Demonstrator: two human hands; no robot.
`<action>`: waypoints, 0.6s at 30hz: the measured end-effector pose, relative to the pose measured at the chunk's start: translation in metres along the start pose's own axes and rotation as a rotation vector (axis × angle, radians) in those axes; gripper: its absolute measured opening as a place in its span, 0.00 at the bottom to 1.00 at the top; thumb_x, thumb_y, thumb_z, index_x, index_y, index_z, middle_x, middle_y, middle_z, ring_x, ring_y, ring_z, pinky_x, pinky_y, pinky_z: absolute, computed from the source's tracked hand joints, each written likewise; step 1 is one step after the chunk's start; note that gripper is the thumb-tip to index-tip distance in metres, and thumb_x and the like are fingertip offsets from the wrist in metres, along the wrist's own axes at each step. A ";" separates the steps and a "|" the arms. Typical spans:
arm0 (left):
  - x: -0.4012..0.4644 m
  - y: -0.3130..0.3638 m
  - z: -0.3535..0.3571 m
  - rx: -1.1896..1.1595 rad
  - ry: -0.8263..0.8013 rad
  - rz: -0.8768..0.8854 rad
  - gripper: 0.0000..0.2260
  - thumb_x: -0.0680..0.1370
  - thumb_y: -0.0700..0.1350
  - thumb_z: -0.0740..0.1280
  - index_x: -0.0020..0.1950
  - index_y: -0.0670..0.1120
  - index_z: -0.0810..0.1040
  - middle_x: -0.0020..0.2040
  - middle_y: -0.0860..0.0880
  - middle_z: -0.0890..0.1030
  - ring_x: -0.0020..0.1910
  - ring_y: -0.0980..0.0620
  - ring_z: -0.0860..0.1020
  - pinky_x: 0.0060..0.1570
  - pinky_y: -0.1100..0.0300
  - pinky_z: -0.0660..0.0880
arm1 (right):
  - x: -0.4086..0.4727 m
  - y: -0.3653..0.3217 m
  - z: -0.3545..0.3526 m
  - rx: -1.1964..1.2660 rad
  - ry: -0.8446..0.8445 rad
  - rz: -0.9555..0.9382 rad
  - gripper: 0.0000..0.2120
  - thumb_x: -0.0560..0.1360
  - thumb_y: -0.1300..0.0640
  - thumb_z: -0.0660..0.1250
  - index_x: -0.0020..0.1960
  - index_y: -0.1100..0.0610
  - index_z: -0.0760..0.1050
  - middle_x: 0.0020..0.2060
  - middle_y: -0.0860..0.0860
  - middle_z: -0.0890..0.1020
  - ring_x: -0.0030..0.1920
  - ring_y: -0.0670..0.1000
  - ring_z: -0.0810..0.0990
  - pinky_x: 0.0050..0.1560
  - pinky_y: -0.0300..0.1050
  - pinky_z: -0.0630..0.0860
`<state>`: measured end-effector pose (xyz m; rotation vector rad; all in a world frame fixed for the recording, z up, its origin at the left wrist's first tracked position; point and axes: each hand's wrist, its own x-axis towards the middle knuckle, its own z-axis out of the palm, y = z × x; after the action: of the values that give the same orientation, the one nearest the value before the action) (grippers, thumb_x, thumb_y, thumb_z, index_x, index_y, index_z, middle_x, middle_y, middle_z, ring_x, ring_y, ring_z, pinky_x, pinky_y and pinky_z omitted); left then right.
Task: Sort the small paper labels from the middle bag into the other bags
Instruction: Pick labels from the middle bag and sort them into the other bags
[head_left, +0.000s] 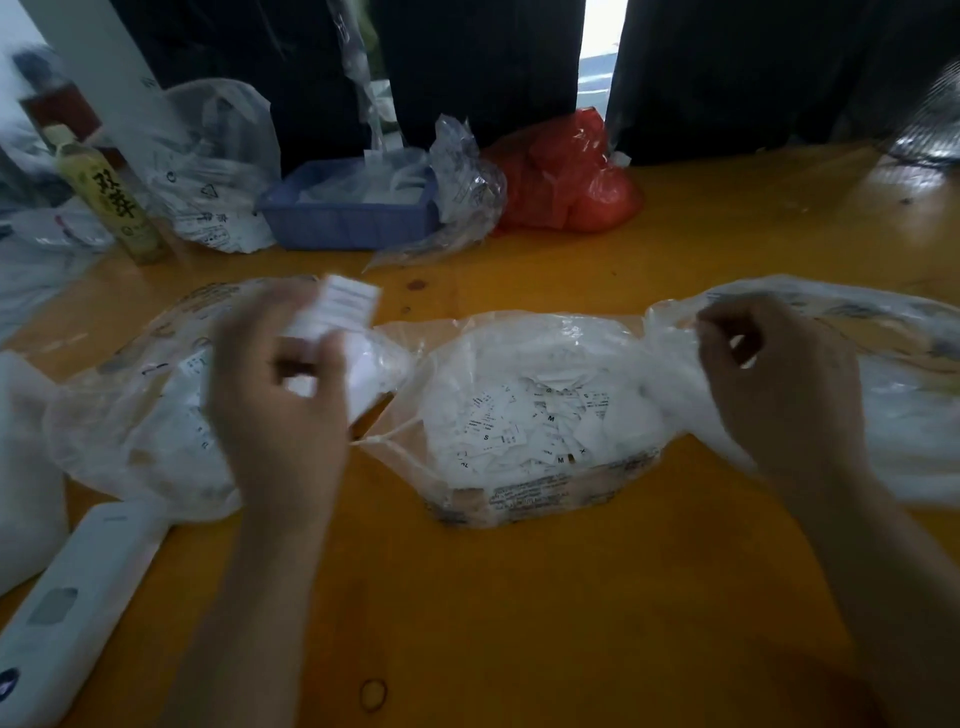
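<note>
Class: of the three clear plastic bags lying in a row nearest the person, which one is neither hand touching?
The middle bag, open and full of small white labels. The left hand holds labels over the left bag; the right hand pinches the right bag.

labels (540, 426) marked S and M, bottle (111, 195) "双"

**Both hands raised, fingers curled**

The left hand (280, 395) is blurred, back toward the camera, its fingers curled round white paper labels (337, 312). The right hand (774, 374) is held up at the same height, fingers bent inward and pinching the thin plastic of the right bag (883, 332). Both forearms reach in from below.
</note>
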<state>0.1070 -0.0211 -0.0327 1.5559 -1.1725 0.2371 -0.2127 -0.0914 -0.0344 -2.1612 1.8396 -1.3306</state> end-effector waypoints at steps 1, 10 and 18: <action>0.014 -0.014 -0.011 0.134 0.083 -0.002 0.14 0.82 0.42 0.70 0.68 0.48 0.80 0.67 0.43 0.80 0.54 0.55 0.79 0.47 0.72 0.78 | 0.008 0.016 -0.003 -0.153 -0.057 0.052 0.08 0.82 0.57 0.65 0.59 0.55 0.80 0.48 0.49 0.83 0.43 0.48 0.79 0.42 0.42 0.74; 0.033 -0.077 -0.032 0.847 -0.302 -0.287 0.13 0.86 0.45 0.64 0.65 0.41 0.83 0.68 0.34 0.77 0.66 0.28 0.72 0.61 0.35 0.69 | 0.022 0.061 -0.005 -0.549 -0.376 0.219 0.13 0.82 0.57 0.62 0.46 0.55 0.84 0.33 0.51 0.78 0.33 0.53 0.73 0.34 0.44 0.69; 0.025 -0.050 -0.023 0.596 -0.078 -0.195 0.17 0.86 0.52 0.60 0.68 0.45 0.80 0.76 0.42 0.70 0.77 0.33 0.63 0.70 0.35 0.64 | 0.015 0.033 -0.008 -0.071 0.072 0.075 0.11 0.82 0.54 0.66 0.56 0.57 0.84 0.47 0.52 0.86 0.45 0.53 0.82 0.43 0.44 0.76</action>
<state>0.1673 -0.0217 -0.0390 2.2033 -1.0497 0.4260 -0.2443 -0.1100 -0.0372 -2.0799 2.0024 -1.3657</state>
